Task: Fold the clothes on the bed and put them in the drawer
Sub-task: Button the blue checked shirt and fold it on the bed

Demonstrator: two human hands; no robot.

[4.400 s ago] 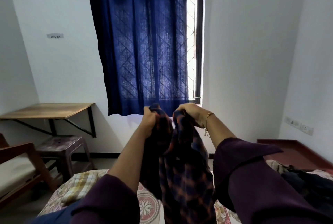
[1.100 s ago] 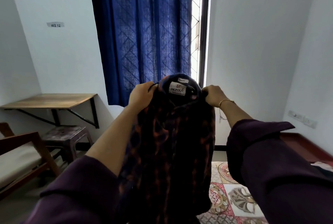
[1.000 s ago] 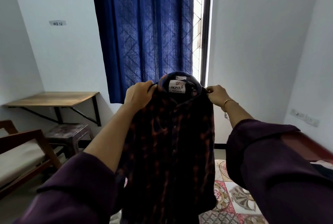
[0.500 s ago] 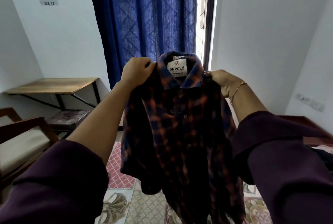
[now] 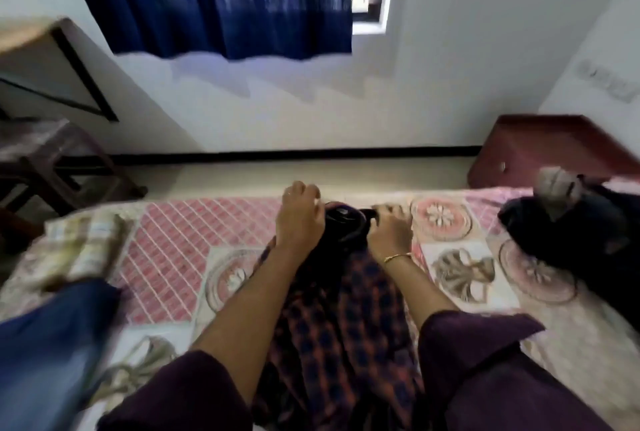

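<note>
The plaid shirt point(image 5: 343, 319) lies on the bed point(image 5: 180, 250) at lower centre, collar toward the far edge. The left hand point(image 5: 299, 219) and right hand point(image 5: 389, 229) grip the collar, fingers curled on the cloth. Dark clothes point(image 5: 568, 240) lie at right, jeans point(image 5: 45, 344) at lower left.

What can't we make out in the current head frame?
- Plaid shirt: sleeves and front are hidden under both forearms; the hem is cut off by the bottom edge.
- Left hand and right hand: the exact grip on the collar is smeared by motion blur.
- Dark clothes: type unclear, blurred, cut off by the right edge.
- Drawer unit: only a corner shows; open or shut is unclear.
</note>
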